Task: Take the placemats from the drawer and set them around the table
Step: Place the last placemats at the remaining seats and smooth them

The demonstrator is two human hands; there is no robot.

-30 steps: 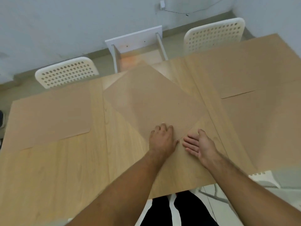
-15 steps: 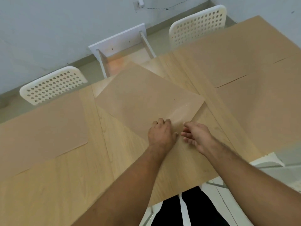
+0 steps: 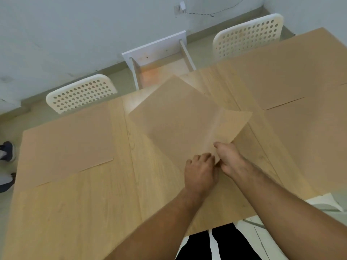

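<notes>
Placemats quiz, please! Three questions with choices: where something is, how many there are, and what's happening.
1. Where is the open drawer? A) between the two holey chairs B) left of both chairs C) on a chair
2. How many holey white chair backs show? A) one B) two C) four
3. The middle placemat is: A) rolled up B) lifted at one edge C) inside the drawer
Answers: 1A, it juts out between them; 2B, one stands on each side of the drawer; 3B, the right hand pinches its raised edge.
</notes>
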